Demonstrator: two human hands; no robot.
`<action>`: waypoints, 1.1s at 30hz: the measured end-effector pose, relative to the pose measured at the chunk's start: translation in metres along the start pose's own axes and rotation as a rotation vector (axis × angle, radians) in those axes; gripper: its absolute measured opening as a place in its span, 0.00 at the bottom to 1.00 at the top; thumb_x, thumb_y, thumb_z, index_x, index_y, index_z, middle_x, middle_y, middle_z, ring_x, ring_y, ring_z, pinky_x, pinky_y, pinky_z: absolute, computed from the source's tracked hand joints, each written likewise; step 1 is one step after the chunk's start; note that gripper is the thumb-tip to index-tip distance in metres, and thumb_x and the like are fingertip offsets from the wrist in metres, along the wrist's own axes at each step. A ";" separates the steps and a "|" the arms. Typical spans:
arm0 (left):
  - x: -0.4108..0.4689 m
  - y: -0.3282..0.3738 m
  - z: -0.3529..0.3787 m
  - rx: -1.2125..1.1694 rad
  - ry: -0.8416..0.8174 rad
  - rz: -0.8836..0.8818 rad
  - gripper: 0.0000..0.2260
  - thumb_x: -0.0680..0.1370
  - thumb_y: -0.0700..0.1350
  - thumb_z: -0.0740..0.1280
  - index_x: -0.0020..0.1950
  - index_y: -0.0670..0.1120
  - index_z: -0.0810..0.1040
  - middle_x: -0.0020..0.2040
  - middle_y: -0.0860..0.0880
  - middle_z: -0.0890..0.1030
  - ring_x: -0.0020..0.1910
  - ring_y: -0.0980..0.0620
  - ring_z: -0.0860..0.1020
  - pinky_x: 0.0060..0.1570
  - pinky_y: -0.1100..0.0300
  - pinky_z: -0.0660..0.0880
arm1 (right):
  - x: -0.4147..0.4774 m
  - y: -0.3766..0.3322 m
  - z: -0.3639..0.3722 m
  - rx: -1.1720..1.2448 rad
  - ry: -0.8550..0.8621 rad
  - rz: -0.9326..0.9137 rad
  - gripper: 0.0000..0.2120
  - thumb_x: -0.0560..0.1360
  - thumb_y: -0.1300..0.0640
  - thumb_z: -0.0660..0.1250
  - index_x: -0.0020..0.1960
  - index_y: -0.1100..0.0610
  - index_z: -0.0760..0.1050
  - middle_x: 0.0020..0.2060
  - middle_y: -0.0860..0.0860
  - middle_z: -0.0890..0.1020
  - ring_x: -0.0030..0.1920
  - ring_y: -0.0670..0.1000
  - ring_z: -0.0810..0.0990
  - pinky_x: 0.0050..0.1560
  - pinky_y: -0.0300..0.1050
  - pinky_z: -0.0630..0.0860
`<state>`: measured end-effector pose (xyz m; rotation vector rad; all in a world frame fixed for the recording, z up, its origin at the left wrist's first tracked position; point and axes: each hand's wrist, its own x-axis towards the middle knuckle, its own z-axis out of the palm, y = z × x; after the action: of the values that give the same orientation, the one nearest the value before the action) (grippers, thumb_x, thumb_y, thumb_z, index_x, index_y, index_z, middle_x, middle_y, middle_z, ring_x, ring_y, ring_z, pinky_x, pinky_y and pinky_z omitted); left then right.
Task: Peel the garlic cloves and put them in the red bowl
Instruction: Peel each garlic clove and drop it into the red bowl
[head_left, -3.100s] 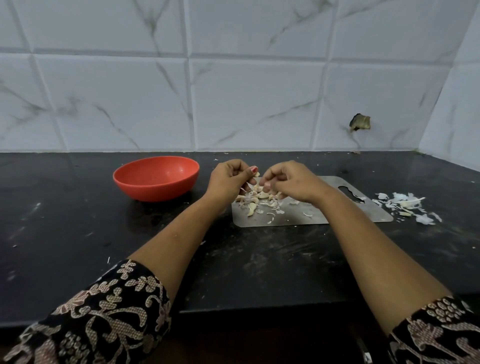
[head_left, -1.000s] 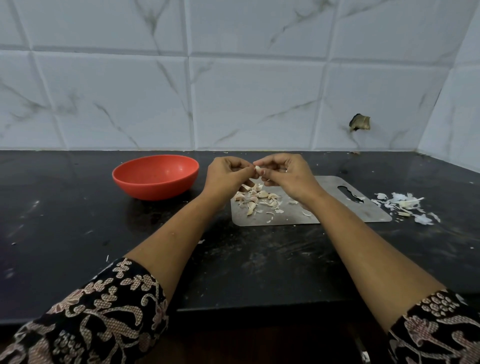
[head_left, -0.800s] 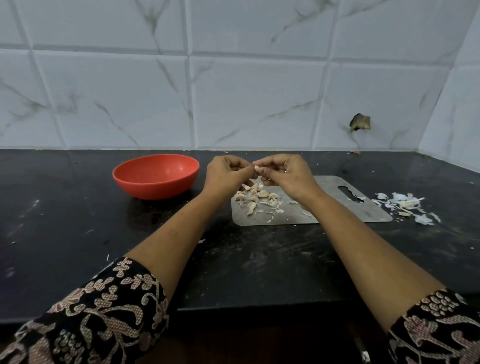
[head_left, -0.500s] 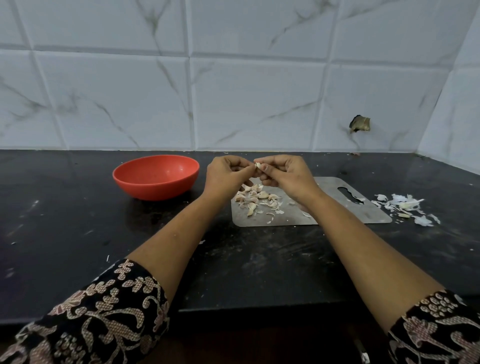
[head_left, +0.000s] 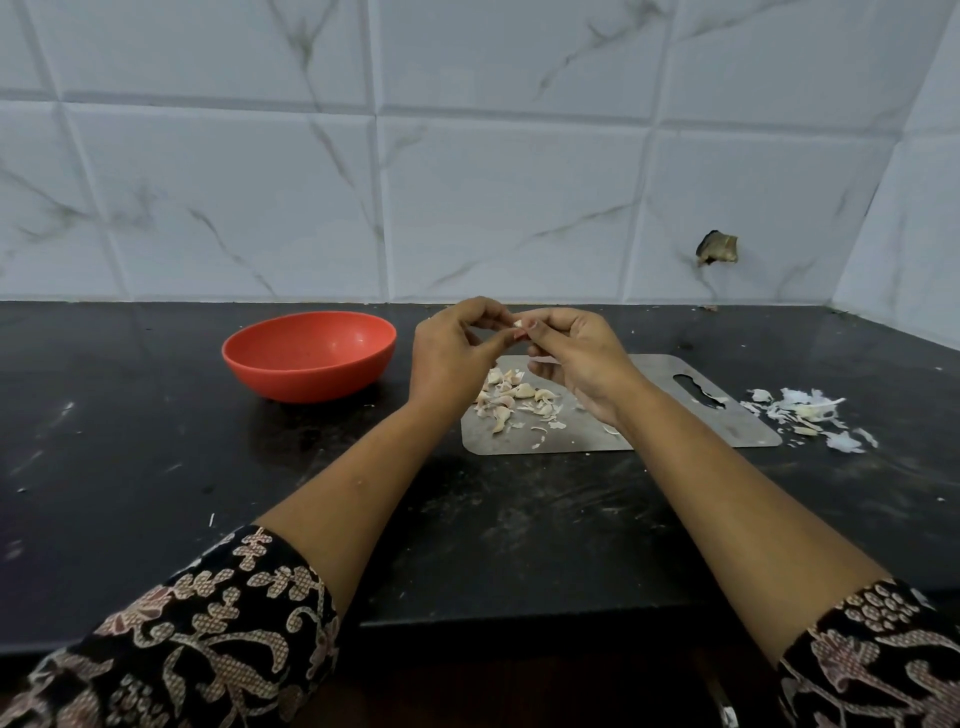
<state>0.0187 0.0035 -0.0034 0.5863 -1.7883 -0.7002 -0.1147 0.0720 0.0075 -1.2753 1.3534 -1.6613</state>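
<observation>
Aloft, clove (head_left: 518, 324) between left hand (head_left: 447, 358), right hand (head_left: 576, 358)

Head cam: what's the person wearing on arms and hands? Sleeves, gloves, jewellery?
No gloves, rings or watch seen on the left hand or right hand; forearms uncovered. The left sleeve and right sleeve are black fabric with a beige-pink floral print.

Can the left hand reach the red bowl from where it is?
Probably yes: the red bowl sits just left of the left hand, only bare counter between. It and the right hand both pinch the garlic clove.
</observation>
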 end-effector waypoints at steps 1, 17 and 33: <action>0.000 0.000 0.000 -0.008 0.004 -0.003 0.05 0.72 0.45 0.75 0.42 0.54 0.81 0.40 0.54 0.83 0.34 0.54 0.80 0.36 0.60 0.77 | 0.000 0.000 0.000 0.006 0.000 0.006 0.06 0.78 0.59 0.66 0.47 0.54 0.82 0.39 0.47 0.83 0.38 0.42 0.77 0.39 0.38 0.78; 0.005 -0.004 -0.001 0.073 -0.022 0.075 0.05 0.75 0.44 0.72 0.42 0.52 0.79 0.37 0.58 0.81 0.33 0.58 0.78 0.35 0.66 0.75 | 0.001 0.000 0.004 0.148 0.004 0.006 0.05 0.78 0.64 0.66 0.46 0.60 0.81 0.38 0.52 0.83 0.35 0.43 0.77 0.39 0.36 0.78; 0.008 -0.014 -0.001 0.146 -0.071 -0.025 0.11 0.70 0.41 0.76 0.36 0.47 0.75 0.36 0.54 0.81 0.37 0.55 0.80 0.41 0.58 0.78 | 0.002 -0.002 -0.001 0.075 0.019 0.016 0.09 0.80 0.64 0.63 0.53 0.55 0.79 0.46 0.49 0.83 0.39 0.43 0.77 0.41 0.38 0.78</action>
<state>0.0185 -0.0120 -0.0079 0.6905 -1.9123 -0.6174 -0.1159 0.0706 0.0098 -1.2054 1.2963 -1.7007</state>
